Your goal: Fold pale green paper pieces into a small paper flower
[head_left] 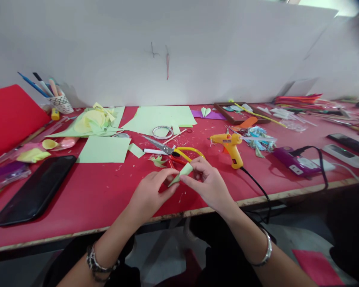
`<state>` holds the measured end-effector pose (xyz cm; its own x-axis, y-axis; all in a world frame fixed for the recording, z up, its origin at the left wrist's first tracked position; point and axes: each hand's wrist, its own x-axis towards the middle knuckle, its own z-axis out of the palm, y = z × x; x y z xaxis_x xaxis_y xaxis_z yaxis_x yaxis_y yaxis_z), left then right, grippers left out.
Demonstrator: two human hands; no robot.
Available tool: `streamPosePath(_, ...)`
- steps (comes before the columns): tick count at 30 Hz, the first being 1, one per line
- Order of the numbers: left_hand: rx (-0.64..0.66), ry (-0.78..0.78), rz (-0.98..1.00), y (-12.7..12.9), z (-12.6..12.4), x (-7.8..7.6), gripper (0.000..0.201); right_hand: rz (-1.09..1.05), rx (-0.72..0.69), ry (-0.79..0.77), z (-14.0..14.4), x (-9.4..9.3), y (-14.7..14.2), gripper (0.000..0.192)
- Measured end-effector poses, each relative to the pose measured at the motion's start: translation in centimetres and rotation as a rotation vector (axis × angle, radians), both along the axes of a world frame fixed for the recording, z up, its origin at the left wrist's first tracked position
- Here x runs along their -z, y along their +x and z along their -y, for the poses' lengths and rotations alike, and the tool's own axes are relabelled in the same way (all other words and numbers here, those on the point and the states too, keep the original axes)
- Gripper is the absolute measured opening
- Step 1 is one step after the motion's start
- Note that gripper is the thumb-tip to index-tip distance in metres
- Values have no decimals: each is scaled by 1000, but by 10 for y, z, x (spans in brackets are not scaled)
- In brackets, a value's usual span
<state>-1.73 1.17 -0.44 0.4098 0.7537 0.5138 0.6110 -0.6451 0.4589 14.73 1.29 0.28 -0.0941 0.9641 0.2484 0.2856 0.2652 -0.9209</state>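
Between my two hands, over the front of the red table, is a small folded piece of light green paper (185, 170). My left hand (152, 190) pinches its lower left end with thumb and fingertips. On its right side my right hand (208, 181) grips it, thumb on the near face. Just beyond my hands lie yellow-handled scissors (188, 151) with their blades apart, pointing left. A white pen-like stick (156, 152) and a cut green paper scrap (158, 161) are close by the blades. Part of something red-handled shows under the scissors.
A yellow glue gun (227, 145) stands to the right, its black cord running over the table edge (257, 200). Further right is a purple power strip (296, 162). Green sheets (104, 150), a tape roll (162, 132), a black tablet-like device (34, 191) and a pen cup (60, 103) are leftward.
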Motion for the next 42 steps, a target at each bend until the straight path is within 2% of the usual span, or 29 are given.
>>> streamPosePath(5, -2, -200, 89, 1, 0, -4, 16, 50, -14, 37, 0, 0, -1, 13)
streamPosePath(12, 9, -265, 129, -1, -1, -6, 16, 74, 7, 70, 0, 3, 0, 15)
streamPosePath(17, 3, -320, 133, -4, -2, -7, 17, 64, 26, 75, -1, 6, 0, 8)
streamPosePath(32, 30, -308, 149, -1, -1, -5, 16, 8, 7, 67, -2, 5, -1, 10)
streamPosePath(37, 24, -248, 98, 0, -3, -3, 16, 32, -51, 53, 0, 3, -2, 6)
streamPosePath(42, 23, -251, 32, 0, -3, -3, 14, 61, -60, 46, 2, 2, -4, 5)
